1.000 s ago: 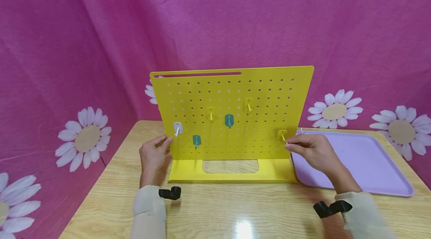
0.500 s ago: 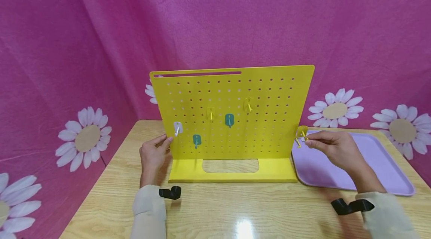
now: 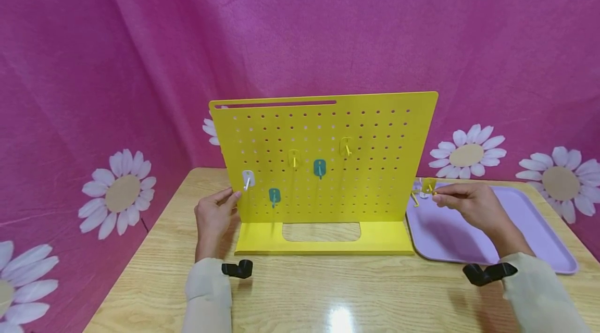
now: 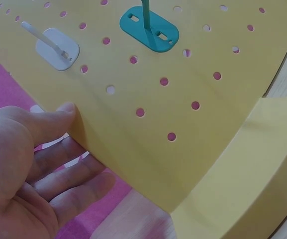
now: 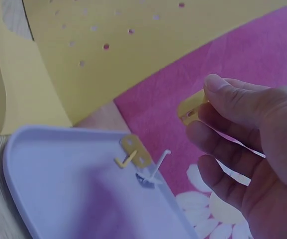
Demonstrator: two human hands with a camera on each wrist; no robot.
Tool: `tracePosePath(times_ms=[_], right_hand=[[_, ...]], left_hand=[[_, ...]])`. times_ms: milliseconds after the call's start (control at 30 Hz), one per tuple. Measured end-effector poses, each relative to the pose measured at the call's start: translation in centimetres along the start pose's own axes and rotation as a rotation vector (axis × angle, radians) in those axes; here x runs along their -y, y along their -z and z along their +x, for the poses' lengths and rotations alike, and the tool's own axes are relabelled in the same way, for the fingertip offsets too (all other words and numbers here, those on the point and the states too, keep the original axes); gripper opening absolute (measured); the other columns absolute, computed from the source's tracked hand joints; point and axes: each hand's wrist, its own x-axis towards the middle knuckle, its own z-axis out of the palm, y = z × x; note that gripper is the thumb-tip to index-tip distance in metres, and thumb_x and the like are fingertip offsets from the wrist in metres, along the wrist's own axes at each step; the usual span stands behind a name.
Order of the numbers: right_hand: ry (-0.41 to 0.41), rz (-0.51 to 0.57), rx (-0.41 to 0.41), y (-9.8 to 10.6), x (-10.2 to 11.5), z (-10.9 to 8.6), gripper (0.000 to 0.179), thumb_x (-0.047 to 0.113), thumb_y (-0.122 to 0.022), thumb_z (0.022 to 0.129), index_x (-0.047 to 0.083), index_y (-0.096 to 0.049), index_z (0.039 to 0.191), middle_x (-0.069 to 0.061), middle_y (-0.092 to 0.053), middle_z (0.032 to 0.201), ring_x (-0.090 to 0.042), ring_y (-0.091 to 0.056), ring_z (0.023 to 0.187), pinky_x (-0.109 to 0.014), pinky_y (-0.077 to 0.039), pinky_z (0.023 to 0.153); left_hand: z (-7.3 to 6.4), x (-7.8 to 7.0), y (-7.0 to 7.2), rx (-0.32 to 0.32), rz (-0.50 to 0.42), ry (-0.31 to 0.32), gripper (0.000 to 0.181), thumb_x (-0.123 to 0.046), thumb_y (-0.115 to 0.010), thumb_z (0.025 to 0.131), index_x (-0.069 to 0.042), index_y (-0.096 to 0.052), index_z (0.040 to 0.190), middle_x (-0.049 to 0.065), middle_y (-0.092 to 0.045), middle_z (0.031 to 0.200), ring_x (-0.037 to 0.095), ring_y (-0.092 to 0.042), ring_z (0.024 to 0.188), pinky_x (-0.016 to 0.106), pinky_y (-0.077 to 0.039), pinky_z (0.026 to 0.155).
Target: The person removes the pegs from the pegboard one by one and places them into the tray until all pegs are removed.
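Note:
My left hand holds the left edge of a yellow pegboard, thumb on the front and the other fingers behind. The board stands upright on its base. On it are a white hook near that hand, two teal hooks, one low and one near the middle, and two yellow hooks higher up. My right hand pinches a yellow hook between thumb and fingers, above the tray's back left corner and off the board. Its prong is mostly hidden by the fingers in the right wrist view.
A lilac tray lies right of the board on the wooden table. In its far left corner lie another yellow hook and a white hook. A pink flowered cloth hangs behind.
My right hand has drawn the yellow hook off the board's lower right and carried it rightward over the tray. The left hand has stayed at the board's edge.

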Motion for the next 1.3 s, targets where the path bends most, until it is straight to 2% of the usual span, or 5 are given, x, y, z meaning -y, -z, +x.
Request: tracePosePath(times_ms=[167,500,867,1067,1300], right_hand=[[-0.038,0.022,0.024,-0.2,-0.9,0.2,0.022,0.006,-0.075,0.090,-0.009,-0.073,0.105,-0.008,-0.074,0.081,-0.009,-0.067,0.073,-0.020,-0.055,0.063],[-0.193,0.001,0.086,-0.5,-3.3,0.0,0.031,0.017,-0.074,0.093,-0.008,-0.072,0.112,-0.015,-0.074,0.089,-0.013,-0.064,0.078,-0.032,-0.056,0.064],[-0.315,-0.021,0.123,-1.2,-5.4,-0.2,0.034,0.023,-0.074,0.093,-0.003,-0.073,0.115,-0.011,-0.073,0.101,-0.015,-0.057,0.082,-0.025,-0.051,0.062],[-0.343,-0.011,0.138,-1.7,-6.0,-0.2,0.035,0.021,-0.074,0.093,-0.005,-0.072,0.116,-0.011,-0.072,0.098,-0.019,-0.057,0.078,-0.027,-0.050,0.059],[-0.325,-0.025,0.146,-1.2,-5.5,0.2,0.044,0.025,-0.072,0.095,-0.007,-0.066,0.124,-0.013,-0.073,0.098,-0.022,-0.063,0.082,-0.028,-0.054,0.063]], left_hand=[[-0.1,0.0,0.0,0.013,-0.014,0.011,0.035,-0.020,-0.071,0.095,-0.002,-0.069,0.125,0.017,-0.067,0.123,0.032,-0.069,0.099,0.037,-0.061,0.079],[-0.2,-0.1,0.0,0.008,-0.001,0.010,0.035,-0.019,-0.071,0.095,-0.002,-0.069,0.126,0.018,-0.067,0.124,0.032,-0.069,0.100,0.040,-0.060,0.081],[-0.1,-0.3,0.0,0.000,0.018,0.007,0.035,-0.020,-0.071,0.095,-0.003,-0.069,0.126,0.017,-0.068,0.121,0.031,-0.069,0.100,0.037,-0.061,0.079],[-0.1,-0.2,0.0,0.004,0.028,0.013,0.035,-0.021,-0.071,0.095,-0.003,-0.069,0.126,0.017,-0.068,0.122,0.031,-0.070,0.098,0.036,-0.061,0.078],[-0.1,-0.2,-0.1,0.005,0.025,0.017,0.036,-0.021,-0.070,0.096,-0.003,-0.068,0.127,0.017,-0.067,0.123,0.032,-0.069,0.099,0.036,-0.060,0.079]])
